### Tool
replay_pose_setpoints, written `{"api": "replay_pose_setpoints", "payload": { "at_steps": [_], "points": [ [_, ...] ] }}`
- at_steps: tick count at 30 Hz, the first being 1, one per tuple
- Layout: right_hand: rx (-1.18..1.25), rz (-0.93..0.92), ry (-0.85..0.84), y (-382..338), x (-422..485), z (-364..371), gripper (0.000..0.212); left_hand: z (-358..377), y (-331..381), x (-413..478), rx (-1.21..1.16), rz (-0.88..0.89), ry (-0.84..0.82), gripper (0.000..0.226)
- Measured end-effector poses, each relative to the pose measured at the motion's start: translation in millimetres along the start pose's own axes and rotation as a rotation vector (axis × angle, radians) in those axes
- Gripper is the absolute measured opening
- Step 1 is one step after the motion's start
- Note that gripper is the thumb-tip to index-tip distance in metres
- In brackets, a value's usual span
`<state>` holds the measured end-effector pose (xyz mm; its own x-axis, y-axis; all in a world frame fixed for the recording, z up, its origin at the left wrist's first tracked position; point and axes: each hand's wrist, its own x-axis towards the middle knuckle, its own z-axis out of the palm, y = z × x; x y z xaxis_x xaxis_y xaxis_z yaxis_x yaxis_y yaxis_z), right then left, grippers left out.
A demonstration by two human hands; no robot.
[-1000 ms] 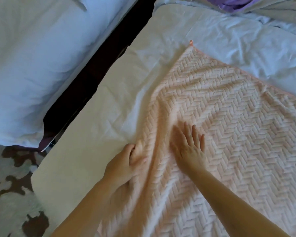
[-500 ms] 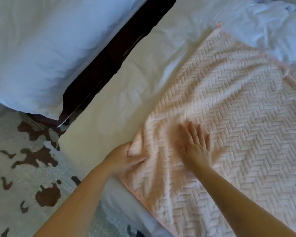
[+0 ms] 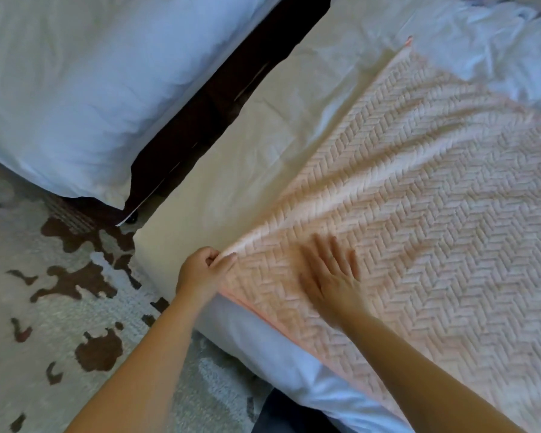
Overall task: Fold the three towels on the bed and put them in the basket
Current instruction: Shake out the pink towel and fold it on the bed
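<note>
A pale pink towel (image 3: 434, 189) with a herringbone weave lies spread over the white bed (image 3: 247, 157), reaching from the bed's near corner up to the far right. My left hand (image 3: 202, 271) pinches the towel's near left corner at the bed's edge. Flat on the towel just right of it rests my right hand (image 3: 333, 275), fingers spread and blurred. Ridges of cloth fan out from the pinched corner. No other towel and no basket are in view.
A second bed or large pillow in white (image 3: 75, 89) fills the upper left, with a dark gap (image 3: 231, 89) between it and my bed. A brown-and-white patterned rug (image 3: 44, 307) covers the floor at left. Rumpled white bedding (image 3: 497, 51) lies at the top right.
My left hand has pulled the towel's corner toward the bed's near edge and drawn the cloth taut. My right hand stays pressed flat on the towel, and the view has shifted left.
</note>
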<state>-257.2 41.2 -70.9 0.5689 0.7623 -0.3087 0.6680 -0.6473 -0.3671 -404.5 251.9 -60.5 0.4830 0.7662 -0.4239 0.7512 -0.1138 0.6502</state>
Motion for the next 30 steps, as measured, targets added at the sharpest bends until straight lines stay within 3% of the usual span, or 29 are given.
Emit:
{"api": "replay_pose_setpoints", "payload": {
  "at_steps": [3, 4, 6, 7, 9, 10, 14, 21, 26, 30],
  "points": [
    [0.007, 0.006, -0.003, -5.7, -17.6, 11.9, 0.053, 3.5, -5.6, -13.1, 0.047, -0.031, 0.076, 0.032],
    [0.002, 0.003, -0.003, -5.7, -24.4, 15.0, 0.053, 5.7, -7.6, -21.6, 0.165, 0.01, 0.15, 0.042],
    [-0.03, -0.015, 0.002, -3.5, -39.4, 21.4, 0.054, 13.7, -10.2, -43.4, 0.472, 0.286, 0.319, 0.05],
    [-0.05, -0.023, 0.012, -1.2, -47.8, 24.2, 0.054, 20.0, -7.7, -56.7, 0.543, 0.48, 0.328, 0.047],
    [-0.087, -0.014, 0.034, 8.6, -69.7, 26.7, 0.054, 38.2, -3.3, -81.6, 0.634, 0.777, 0.136, 0.042],
    [-0.108, 0.012, 0.045, 17.2, -84.9, 27.3, 0.055, 49.4, -3.0, -93.4, 0.693, 0.837, 0.025, 0.044],
    [-0.121, 0.244, 0.113, 78.4, -173.8, 23.9, 0.057, 92.4, 3.6, -133.1, 0.82, 0.801, -0.151, 0.056],
    [-0.036, 0.709, 0.183, 177.5, -351.1, 35.8, 0.058, 172.8, 32.5, -205.5, 0.9, 1.028, -0.371, 0.068],
    [-0.033, 0.713, 0.236, 201.3, -407.8, 45.9, 0.058, 211.2, 43.6, -235.8, 0.95, 1.088, -0.425, 0.071],
    [-0.027, 0.71, 0.393, 214.6, -404.6, 32.8, 0.036, 218.8, 54.1, -245.3, 0.867, 1.104, -0.338, 0.057]
  ]
}}
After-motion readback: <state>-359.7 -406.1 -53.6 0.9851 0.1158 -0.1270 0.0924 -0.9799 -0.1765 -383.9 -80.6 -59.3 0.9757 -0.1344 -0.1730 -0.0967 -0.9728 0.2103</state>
